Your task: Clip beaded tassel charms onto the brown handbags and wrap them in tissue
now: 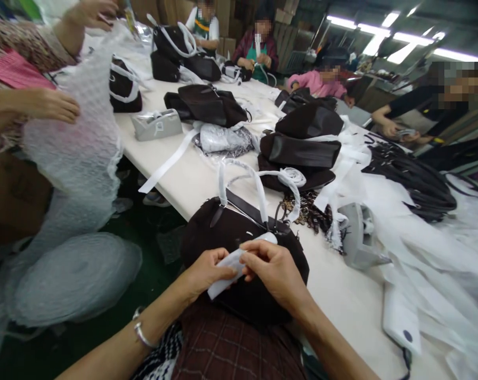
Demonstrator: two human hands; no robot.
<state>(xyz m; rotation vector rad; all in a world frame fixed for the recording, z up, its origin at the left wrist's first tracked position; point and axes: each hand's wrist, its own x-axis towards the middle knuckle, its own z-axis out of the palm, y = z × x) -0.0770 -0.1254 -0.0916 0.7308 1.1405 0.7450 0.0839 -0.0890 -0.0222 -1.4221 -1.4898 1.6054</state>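
A dark brown handbag (pixel 203 232) stands at the table's edge, close against my body. Its upright handles (pixel 260 195) are wrapped in white material. In front of the bag, a white strip of thin wrapping (pixel 220 285) slants up to the right. My left hand (pixel 209 272) pinches its lower part between thumb and fingers. Higher up, my right hand (pixel 276 266) is closed on the same strip, fingertips pressed together. Whether something lies inside the strip is hidden by my fingers.
On the table (pixel 326 295) are stacked dark bags (pixel 300 150), grey tape dispensers (pixel 360 237), chains (pixel 314 211) and a white corded device (pixel 401 319). White strips lie at right. To the left, a co-worker's hand (pixel 53 105) is at bubble wrap (pixel 76 137), above a large roll (pixel 76 279).
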